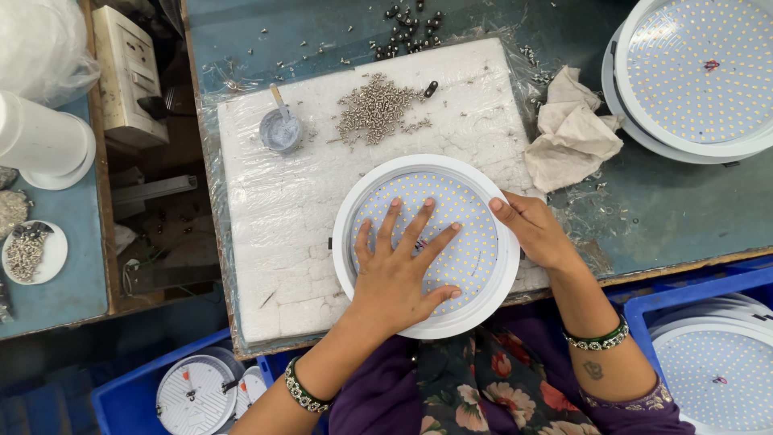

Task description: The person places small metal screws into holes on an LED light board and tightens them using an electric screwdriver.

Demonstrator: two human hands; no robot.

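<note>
A round white lamp housing [427, 165] with a dotted LED panel [451, 201] inside lies on a white foam pad [282, 193]. My left hand [398, 270] presses flat on the panel, fingers spread apart. The housing's right rim is gripped by my right hand [535, 229], thumb up on the rim's edge. Behind the lamp, on the foam, sits a heap of small silver screws [377, 106]. A small cup of white paste with a stick in it [281, 129] stands at the foam's back left.
A crumpled cloth [572, 133] lies right of the foam. Stacked finished LED lamps [700, 76] sit at the back right. Blue crates hold more lamps at right [717, 362] and lower left [197, 395]. A dish of screws [31, 251] rests on the left table.
</note>
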